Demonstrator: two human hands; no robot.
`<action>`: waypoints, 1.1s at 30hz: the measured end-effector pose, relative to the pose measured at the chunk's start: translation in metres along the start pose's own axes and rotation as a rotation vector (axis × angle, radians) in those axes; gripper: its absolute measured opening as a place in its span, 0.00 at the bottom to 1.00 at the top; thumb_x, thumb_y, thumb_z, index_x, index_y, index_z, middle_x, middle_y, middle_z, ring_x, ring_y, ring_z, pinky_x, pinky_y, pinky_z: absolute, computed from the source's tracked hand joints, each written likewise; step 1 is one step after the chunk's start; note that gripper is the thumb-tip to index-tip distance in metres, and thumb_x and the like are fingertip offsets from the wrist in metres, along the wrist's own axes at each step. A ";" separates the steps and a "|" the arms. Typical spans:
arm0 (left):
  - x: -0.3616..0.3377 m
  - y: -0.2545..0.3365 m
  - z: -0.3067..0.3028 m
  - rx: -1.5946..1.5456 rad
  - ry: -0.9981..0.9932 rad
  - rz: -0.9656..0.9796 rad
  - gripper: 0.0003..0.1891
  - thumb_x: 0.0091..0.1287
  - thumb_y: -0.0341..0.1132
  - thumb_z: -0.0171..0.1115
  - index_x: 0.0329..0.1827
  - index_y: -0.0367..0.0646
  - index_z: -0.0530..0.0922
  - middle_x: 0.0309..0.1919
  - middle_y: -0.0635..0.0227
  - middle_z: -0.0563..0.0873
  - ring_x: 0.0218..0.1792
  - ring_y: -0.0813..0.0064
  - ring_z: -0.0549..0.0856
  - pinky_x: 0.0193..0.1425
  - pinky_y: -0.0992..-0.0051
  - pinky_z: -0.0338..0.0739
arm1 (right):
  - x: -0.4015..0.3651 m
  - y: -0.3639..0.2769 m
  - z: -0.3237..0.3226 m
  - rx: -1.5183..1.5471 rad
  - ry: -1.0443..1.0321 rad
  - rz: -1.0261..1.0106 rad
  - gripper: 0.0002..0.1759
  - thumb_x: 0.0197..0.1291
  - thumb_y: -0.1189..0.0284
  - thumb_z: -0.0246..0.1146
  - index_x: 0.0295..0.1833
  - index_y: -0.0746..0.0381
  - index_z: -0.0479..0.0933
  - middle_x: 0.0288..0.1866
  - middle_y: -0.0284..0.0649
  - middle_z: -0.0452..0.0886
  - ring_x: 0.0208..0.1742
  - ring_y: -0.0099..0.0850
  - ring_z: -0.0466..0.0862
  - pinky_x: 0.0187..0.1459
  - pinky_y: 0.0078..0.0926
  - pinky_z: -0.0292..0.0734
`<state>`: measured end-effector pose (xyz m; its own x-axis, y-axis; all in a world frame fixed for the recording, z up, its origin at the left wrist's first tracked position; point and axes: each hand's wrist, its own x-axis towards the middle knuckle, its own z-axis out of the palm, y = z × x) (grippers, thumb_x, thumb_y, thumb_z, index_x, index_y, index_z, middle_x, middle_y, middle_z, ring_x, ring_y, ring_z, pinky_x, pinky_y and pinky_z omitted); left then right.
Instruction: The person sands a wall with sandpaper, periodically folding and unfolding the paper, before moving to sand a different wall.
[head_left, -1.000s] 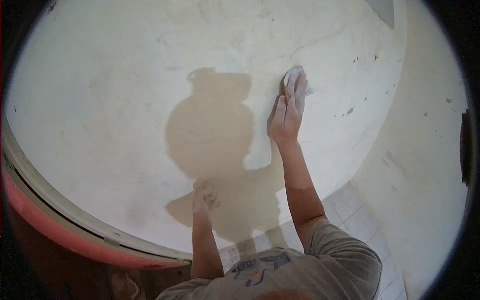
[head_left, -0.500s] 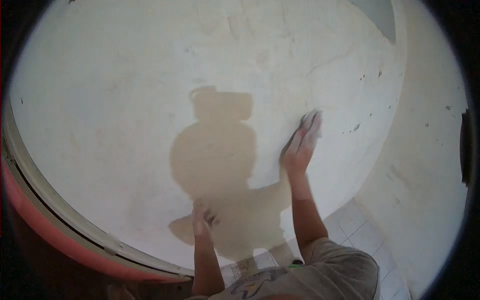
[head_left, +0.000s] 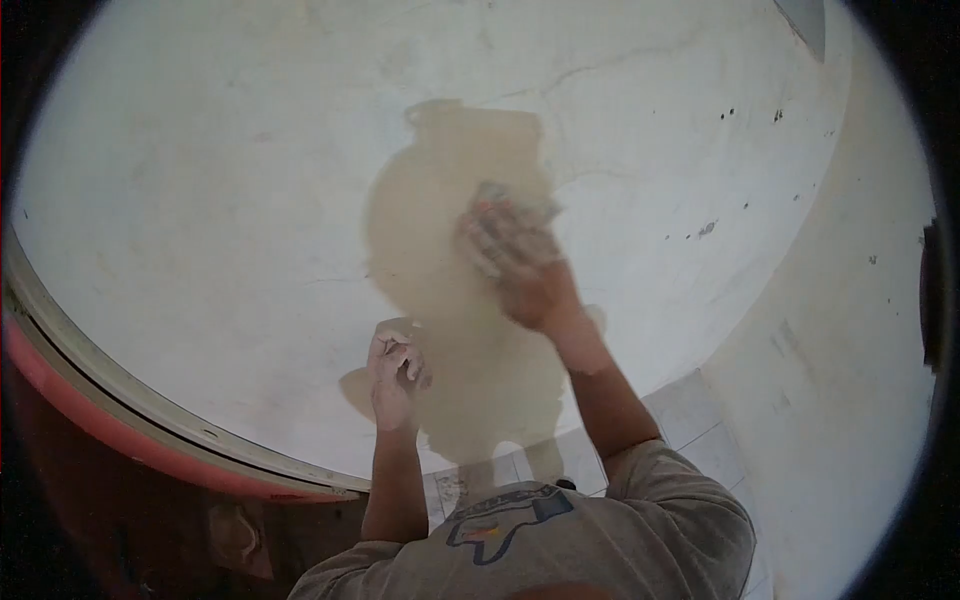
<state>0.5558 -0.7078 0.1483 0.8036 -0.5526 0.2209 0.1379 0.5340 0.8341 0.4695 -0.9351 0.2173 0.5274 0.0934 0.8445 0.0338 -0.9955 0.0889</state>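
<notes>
My right hand [head_left: 520, 255], dusty white and blurred by motion, lies against the pale wall [head_left: 250, 220]. Under its fingers is a thin greyish sheet [head_left: 490, 190] that looks like sandpaper; its edge shows past the fingertips, and most of it is covered by the hand. Lower and to the left, my left hand [head_left: 393, 365] is raised in front of the wall with its fingers curled in. White dust coats it too. Whatever its fingers may enclose is hidden.
A shadow [head_left: 440, 200] falls across the wall. Dark chips [head_left: 706, 229] and fine cracks mark the surface. An adjoining wall [head_left: 840, 330] stands to the right, above floor tiles [head_left: 690, 405]. At lower left runs a curved-looking red edge [head_left: 130, 448].
My right hand has swept left across the wall, from the lit area into the shadow. My left hand has risen slightly, its fingers curled. The view has shifted a little.
</notes>
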 end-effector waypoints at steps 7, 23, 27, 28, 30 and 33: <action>-0.026 -0.027 0.019 0.061 0.200 -0.020 0.05 0.72 0.36 0.56 0.44 0.48 0.71 0.21 0.75 0.67 0.20 0.80 0.67 0.24 0.77 0.63 | -0.032 0.124 -0.052 0.096 0.505 0.494 0.29 0.70 0.79 0.48 0.76 0.72 0.64 0.82 0.58 0.56 0.84 0.54 0.54 0.81 0.44 0.51; -0.044 -0.034 -0.033 0.315 0.559 0.352 0.26 0.81 0.52 0.39 0.71 0.42 0.65 0.60 0.64 0.76 0.61 0.68 0.75 0.69 0.65 0.68 | -0.056 -0.125 0.015 1.101 -0.432 -0.035 0.26 0.70 0.72 0.53 0.72 0.67 0.70 0.68 0.52 0.78 0.65 0.50 0.80 0.67 0.41 0.75; -0.085 0.005 -0.041 0.256 0.202 0.126 0.34 0.82 0.59 0.37 0.76 0.39 0.63 0.66 0.62 0.76 0.68 0.67 0.74 0.72 0.65 0.70 | -0.063 -0.136 0.012 1.334 -0.601 0.543 0.20 0.79 0.69 0.49 0.66 0.69 0.73 0.58 0.47 0.81 0.58 0.36 0.81 0.61 0.38 0.77; -0.096 0.013 -0.032 0.132 0.084 -0.015 0.35 0.81 0.60 0.39 0.76 0.38 0.64 0.66 0.62 0.77 0.68 0.68 0.73 0.71 0.65 0.71 | -0.069 -0.139 0.021 1.514 -0.549 0.624 0.19 0.78 0.69 0.51 0.65 0.70 0.74 0.57 0.48 0.82 0.58 0.37 0.82 0.60 0.39 0.77; -0.110 0.005 -0.037 0.156 0.105 -0.078 0.34 0.82 0.59 0.40 0.76 0.38 0.64 0.64 0.63 0.77 0.66 0.70 0.75 0.70 0.67 0.71 | -0.080 -0.143 0.044 1.579 -0.481 0.609 0.18 0.78 0.69 0.53 0.63 0.70 0.75 0.52 0.50 0.83 0.54 0.37 0.83 0.57 0.39 0.79; -0.102 -0.009 -0.037 0.321 -0.050 -0.142 0.32 0.82 0.57 0.43 0.77 0.40 0.64 0.64 0.65 0.77 0.62 0.72 0.76 0.68 0.70 0.72 | -0.092 -0.137 0.060 1.410 -0.462 0.503 0.16 0.77 0.69 0.54 0.59 0.70 0.76 0.48 0.50 0.84 0.46 0.34 0.85 0.52 0.35 0.81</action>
<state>0.4941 -0.6320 0.0995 0.7590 -0.6420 0.1088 0.0512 0.2254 0.9729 0.4677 -0.8088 0.0961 0.9243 0.0088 0.3816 0.3780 -0.1595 -0.9120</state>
